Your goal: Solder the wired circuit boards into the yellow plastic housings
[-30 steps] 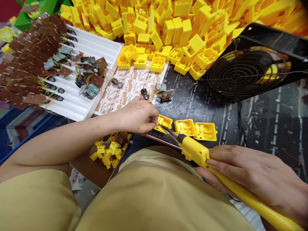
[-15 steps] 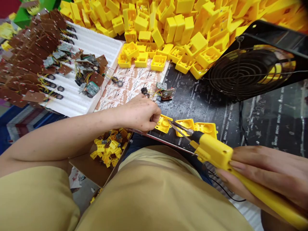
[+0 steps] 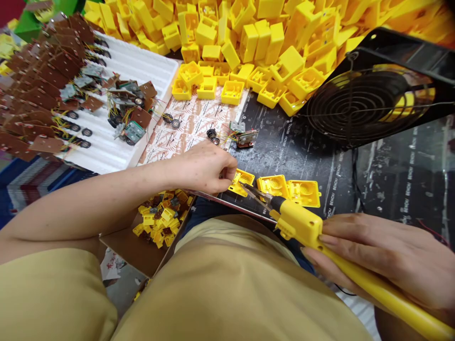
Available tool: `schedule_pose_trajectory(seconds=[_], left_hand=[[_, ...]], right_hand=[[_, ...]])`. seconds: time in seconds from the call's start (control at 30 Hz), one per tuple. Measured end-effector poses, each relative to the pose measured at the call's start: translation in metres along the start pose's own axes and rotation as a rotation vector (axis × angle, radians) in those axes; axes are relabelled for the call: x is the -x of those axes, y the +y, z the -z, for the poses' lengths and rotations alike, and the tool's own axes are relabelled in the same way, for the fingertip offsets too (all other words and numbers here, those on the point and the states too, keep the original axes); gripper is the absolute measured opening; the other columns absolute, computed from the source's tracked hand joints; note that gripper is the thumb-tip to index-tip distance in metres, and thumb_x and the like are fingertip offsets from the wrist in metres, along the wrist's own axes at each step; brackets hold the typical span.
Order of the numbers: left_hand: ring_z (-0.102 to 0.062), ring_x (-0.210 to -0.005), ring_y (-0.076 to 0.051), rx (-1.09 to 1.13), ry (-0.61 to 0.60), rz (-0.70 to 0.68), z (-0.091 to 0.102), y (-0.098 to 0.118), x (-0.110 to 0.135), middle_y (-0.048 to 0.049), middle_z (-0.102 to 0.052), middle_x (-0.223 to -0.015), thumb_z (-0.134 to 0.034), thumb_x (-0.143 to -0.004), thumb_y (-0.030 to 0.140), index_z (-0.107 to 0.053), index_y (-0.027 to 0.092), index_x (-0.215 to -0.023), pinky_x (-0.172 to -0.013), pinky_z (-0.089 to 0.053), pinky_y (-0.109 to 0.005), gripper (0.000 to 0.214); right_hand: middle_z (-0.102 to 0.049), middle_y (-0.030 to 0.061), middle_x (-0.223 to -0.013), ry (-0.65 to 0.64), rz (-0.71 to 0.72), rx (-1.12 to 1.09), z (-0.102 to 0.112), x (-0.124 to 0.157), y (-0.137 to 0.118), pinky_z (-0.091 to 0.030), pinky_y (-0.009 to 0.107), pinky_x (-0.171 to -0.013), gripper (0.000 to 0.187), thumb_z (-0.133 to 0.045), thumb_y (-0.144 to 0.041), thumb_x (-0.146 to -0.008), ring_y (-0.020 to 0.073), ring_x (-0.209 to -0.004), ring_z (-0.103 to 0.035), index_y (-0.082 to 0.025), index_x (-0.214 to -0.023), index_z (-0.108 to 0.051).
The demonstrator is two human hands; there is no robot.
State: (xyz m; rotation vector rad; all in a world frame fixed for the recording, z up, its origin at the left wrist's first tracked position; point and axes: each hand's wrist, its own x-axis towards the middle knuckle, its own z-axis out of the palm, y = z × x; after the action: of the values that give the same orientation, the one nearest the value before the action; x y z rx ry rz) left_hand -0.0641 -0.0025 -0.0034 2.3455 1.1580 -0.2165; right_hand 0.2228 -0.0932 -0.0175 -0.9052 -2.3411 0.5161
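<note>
My right hand (image 3: 387,255) is wrapped round a yellow soldering iron (image 3: 298,222) with a metal tip and a thin guide beside it. The tip reaches the inside of a small yellow plastic case (image 3: 245,182) near the front edge of the bench. At the left end of that case my left hand (image 3: 209,168) is closed in a pinch; what its fingertips hold is hidden. Two more open case halves (image 3: 273,185) lie just to the right. Beyond my left hand sit a circuit board with wires (image 3: 245,136) and small round black speakers (image 3: 212,135).
A black fan (image 3: 359,104) stands at the back right. Many yellow cases (image 3: 213,33) are heaped along the back. On the left, a white foam tray (image 3: 152,78) carries brown circuit boards (image 3: 46,90). Below the bench edge is a cardboard box (image 3: 133,251) with yellow parts.
My right hand and the soldering iron have moved left and slightly down, bringing the tip further over the small case. My left hand stays nearly still.
</note>
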Motion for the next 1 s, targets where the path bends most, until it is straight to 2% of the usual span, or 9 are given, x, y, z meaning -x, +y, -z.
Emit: schedule_pose_trajectory(seconds=[0.1, 0.23, 0.37, 0.53, 0.6, 0.7, 0.8, 0.87, 1.0], left_hand=[[-0.063, -0.069, -0.015, -0.017, 0.006, -0.025, 0.001, 0.000, 0.001, 0.0009, -0.073, -0.072, -0.061, -0.075, 0.019, -0.071, 0.020, -0.073, -0.076, -0.040, -0.028, 0.011], [-0.063, -0.071, -0.016, -0.074, -0.016, -0.025, 0.001, 0.001, 0.001, 0.0009, -0.073, -0.072, -0.060, -0.076, 0.021, -0.071, 0.021, -0.073, -0.081, -0.040, -0.031, 0.011], [-0.063, -0.071, -0.016, -0.107, -0.040, -0.031, 0.001, 0.003, -0.001, 0.0005, -0.073, -0.073, -0.060, -0.077, 0.021, -0.071, 0.021, -0.074, -0.078, -0.039, -0.030, 0.011], [-0.063, -0.072, -0.016, -0.131, -0.052, -0.060, 0.004, 0.001, -0.003, 0.0010, -0.073, -0.074, -0.060, -0.078, 0.021, -0.073, 0.022, -0.077, -0.076, -0.037, -0.030, 0.013], [-0.062, -0.071, -0.015, -0.134, -0.058, -0.062, 0.005, 0.001, -0.004, 0.0011, -0.073, -0.073, -0.060, -0.078, 0.021, -0.073, 0.022, -0.077, -0.076, -0.037, -0.030, 0.014], [-0.062, -0.069, -0.015, -0.138, -0.065, -0.060, 0.005, 0.001, -0.004, 0.0008, -0.072, -0.071, -0.059, -0.078, 0.021, -0.073, 0.022, -0.077, -0.073, -0.036, -0.029, 0.014], [-0.062, -0.069, -0.016, -0.141, -0.067, -0.060, 0.005, 0.001, -0.003, 0.0002, -0.072, -0.071, -0.059, -0.078, 0.021, -0.073, 0.022, -0.078, -0.069, -0.036, -0.028, 0.014], [-0.063, -0.070, -0.016, -0.138, -0.063, -0.065, 0.004, 0.000, -0.003, -0.0002, -0.072, -0.072, -0.059, -0.078, 0.021, -0.073, 0.021, -0.078, -0.067, -0.035, -0.028, 0.014], [-0.063, -0.070, -0.015, -0.107, -0.048, -0.066, 0.003, -0.002, -0.001, -0.0002, -0.071, -0.072, -0.058, -0.078, 0.020, -0.072, 0.021, -0.078, -0.066, -0.035, -0.027, 0.014]], right_hand=[[-0.068, 0.0019, -0.083, 0.015, 0.050, 0.004, 0.000, -0.001, 0.000, -0.057, 0.025, -0.073, 0.015, -0.068, -0.012, -0.084, 0.0112, -0.077, -0.066, -0.021, -0.094, -0.061], [-0.069, 0.0012, -0.083, 0.047, 0.110, -0.053, -0.005, -0.012, -0.003, -0.059, 0.025, -0.072, 0.033, -0.075, -0.001, -0.073, 0.0123, -0.080, -0.067, -0.018, -0.098, -0.062], [-0.070, 0.0014, -0.082, 0.046, 0.172, -0.016, -0.002, -0.018, -0.001, -0.059, 0.026, -0.072, 0.028, -0.076, -0.005, -0.075, 0.0109, -0.075, -0.067, -0.017, -0.094, -0.060], [-0.068, 0.0001, -0.078, 0.030, 0.110, 0.057, 0.008, -0.007, 0.007, -0.056, 0.023, -0.059, 0.013, -0.071, -0.021, -0.085, 0.0115, -0.070, -0.066, -0.023, -0.093, -0.061], [-0.068, 0.0000, -0.078, 0.074, 0.062, 0.019, 0.007, -0.002, 0.009, -0.056, 0.021, -0.055, 0.015, -0.072, -0.022, -0.084, 0.0112, -0.068, -0.066, -0.022, -0.095, -0.062], [-0.072, 0.0004, -0.084, 0.199, -0.059, -0.023, 0.000, 0.003, 0.012, -0.059, 0.023, -0.058, 0.043, -0.077, -0.018, -0.077, 0.0144, -0.070, -0.069, -0.024, -0.116, -0.063], [-0.074, -0.0007, -0.094, 0.175, -0.089, 0.023, -0.004, 0.007, 0.020, -0.059, 0.030, -0.049, 0.058, -0.076, -0.031, -0.079, 0.0189, -0.064, -0.070, -0.036, -0.132, -0.054], [-0.074, -0.0004, -0.094, 0.184, -0.149, 0.041, -0.006, 0.011, 0.024, -0.058, 0.033, -0.044, 0.049, -0.071, -0.045, -0.080, 0.0218, -0.063, -0.070, -0.041, -0.126, -0.057], [-0.072, 0.0026, -0.082, 0.303, -0.259, 0.092, -0.012, 0.021, 0.015, -0.060, 0.037, -0.049, 0.036, -0.066, -0.059, -0.079, 0.0254, -0.069, -0.071, -0.037, -0.107, -0.066]])
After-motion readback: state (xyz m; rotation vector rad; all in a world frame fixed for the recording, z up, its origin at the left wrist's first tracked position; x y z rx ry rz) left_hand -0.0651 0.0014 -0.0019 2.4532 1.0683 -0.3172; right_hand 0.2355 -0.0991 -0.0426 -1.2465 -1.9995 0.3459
